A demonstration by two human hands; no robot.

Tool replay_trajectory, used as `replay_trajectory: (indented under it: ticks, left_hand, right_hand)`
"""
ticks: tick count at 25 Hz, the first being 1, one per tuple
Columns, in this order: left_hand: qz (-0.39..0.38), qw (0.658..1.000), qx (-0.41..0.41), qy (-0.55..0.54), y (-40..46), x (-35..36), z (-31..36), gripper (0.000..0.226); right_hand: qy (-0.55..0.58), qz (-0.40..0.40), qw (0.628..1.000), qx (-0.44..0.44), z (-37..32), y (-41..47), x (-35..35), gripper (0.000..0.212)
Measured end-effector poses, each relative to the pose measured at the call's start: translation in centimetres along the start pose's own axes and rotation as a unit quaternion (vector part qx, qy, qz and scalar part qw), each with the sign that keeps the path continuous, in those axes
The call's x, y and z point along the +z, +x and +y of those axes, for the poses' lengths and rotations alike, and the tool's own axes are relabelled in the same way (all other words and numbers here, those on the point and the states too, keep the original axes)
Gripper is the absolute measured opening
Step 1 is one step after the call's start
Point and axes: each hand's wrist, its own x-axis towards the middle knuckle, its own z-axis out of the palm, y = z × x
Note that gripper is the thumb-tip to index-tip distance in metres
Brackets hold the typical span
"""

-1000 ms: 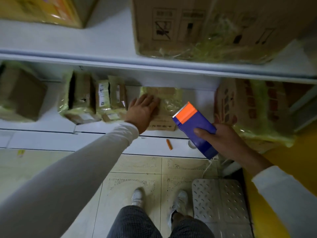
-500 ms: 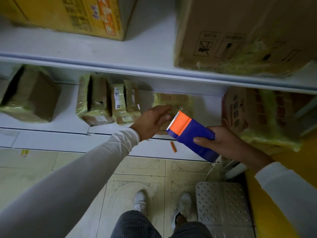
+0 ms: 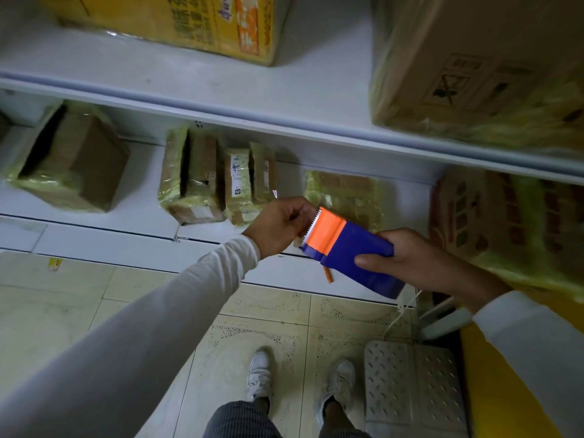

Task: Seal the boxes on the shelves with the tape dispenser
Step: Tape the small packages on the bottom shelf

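Observation:
My right hand (image 3: pixel 420 260) grips the blue tape dispenser (image 3: pixel 354 254) by its body, its orange toothed end pointing left. My left hand (image 3: pixel 279 226) is at that toothed edge with curled fingers that seem to pinch the tape end; the tape itself is too thin to see. Behind them a flat box wrapped in yellowish film (image 3: pixel 346 196) lies on the lower shelf (image 3: pixel 132 213). Further left on that shelf stand a cluster of small wrapped boxes (image 3: pixel 215 178) and a larger brown box (image 3: pixel 72 162).
The upper shelf (image 3: pixel 221 90) carries a yellow printed carton (image 3: pixel 202 23) and a big brown carton (image 3: pixel 474 67). A patterned wrapped box (image 3: pixel 512 222) sits at the right. An orange stick (image 3: pixel 328 275) lies on the shelf base. A grey perforated step (image 3: pixel 414 387) is beside my feet.
My left hand left the flat wrapped box and came back to the dispenser's toothed edge. The dispenser dropped lower and tilted left. The view shifted, showing more of the upper shelf.

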Motion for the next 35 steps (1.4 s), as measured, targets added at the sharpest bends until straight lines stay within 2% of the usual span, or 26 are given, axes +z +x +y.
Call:
replay_trajectory:
  ticks: [3,6,11,16,18,20,22,23,24,25,27,29,31,33,35]
  left_hand:
    - [0.09,0.996,-0.007,-0.015,1.4,-1.8,-0.7,0.016]
    - [0.166,0.982,-0.053,-0.068,3.2,-3.7,-2.0,0.018]
    - [0.171,0.978,-0.12,0.019,6.1,-2.2,-3.2,0.01]
    - [0.165,0.97,-0.158,0.077,6.5,-1.2,-3.9,0.015]
    - [0.15,0.971,-0.171,0.078,6.6,-0.4,-3.7,0.023]
    - [0.143,0.971,-0.184,0.063,6.8,0.4,-3.5,0.019]
    - [0.14,0.964,-0.192,0.121,7.0,0.7,-3.3,0.021]
    - [0.149,0.957,-0.194,0.157,6.9,0.6,-3.2,0.034]
    - [0.175,0.949,-0.19,0.183,6.8,0.5,-3.1,0.05]
    - [0.212,0.941,-0.166,0.206,6.6,0.5,-3.0,0.055]
    - [0.253,0.928,-0.07,0.266,5.9,1.4,-2.7,0.038]
    - [0.193,0.94,-0.006,0.282,5.7,2.7,-2.7,0.023]
    - [0.147,0.952,-0.001,0.27,6.2,2.9,-2.9,0.019]
    - [0.125,0.931,0.004,0.342,7.2,2.3,-3.1,0.028]
    - [0.078,0.894,0.062,0.438,7.7,2.7,-3.1,0.043]
  right_hand:
    - [-0.011,0.012,1.0,0.025,0.1,0.5,-4.4,0.042]
    - [-0.01,0.048,0.997,0.066,1.7,-0.4,-9.2,0.043]
    - [-0.044,0.065,0.992,0.103,4.2,0.4,-11.8,0.038]
    - [-0.008,0.038,0.992,0.118,6.3,2.1,-11.4,0.035]
    - [0.008,0.037,0.989,0.141,7.3,2.5,-11.0,0.046]
    - [0.016,0.037,0.988,0.151,8.0,2.7,-10.6,0.065]
    - [0.019,0.039,0.987,0.152,8.4,2.6,-10.2,0.076]
    - [0.023,0.04,0.987,0.155,8.5,2.3,-10.0,0.078]
    - [0.028,0.041,0.986,0.156,8.7,2.1,-9.8,0.078]
    - [0.034,0.042,0.986,0.156,8.7,2.0,-9.4,0.077]
    - [0.043,0.042,0.987,0.151,8.5,1.7,-8.4,0.072]
    - [0.053,0.039,0.986,0.151,7.7,1.6,-7.2,0.066]
    - [0.072,0.042,0.985,0.152,6.9,1.4,-5.6,0.057]
    - [0.095,0.053,0.983,0.145,6.3,1.1,-3.8,0.052]
    - [0.096,0.058,0.984,0.135,5.8,0.8,-2.0,0.054]
